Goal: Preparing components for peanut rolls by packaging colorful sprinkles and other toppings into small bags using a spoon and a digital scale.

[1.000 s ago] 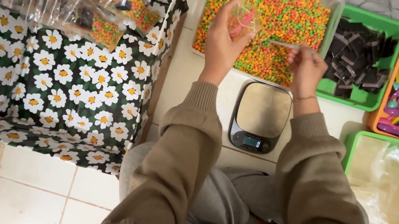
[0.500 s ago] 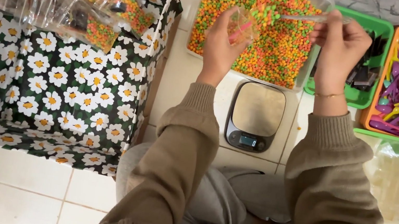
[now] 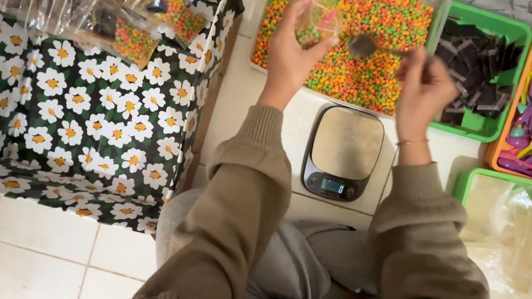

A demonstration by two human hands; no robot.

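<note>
Floor of pale tiles carries a scale at 6 o'clock from the sweets tray. Left hand grips a small clear bag; right hand is closed on a spoon.

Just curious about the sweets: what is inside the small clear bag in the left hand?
The small clear plastic bag, held by the left hand, shows a few green and orange candy pellets and something pink. The fingers cover its lower part, so the fill level is hidden.
</note>
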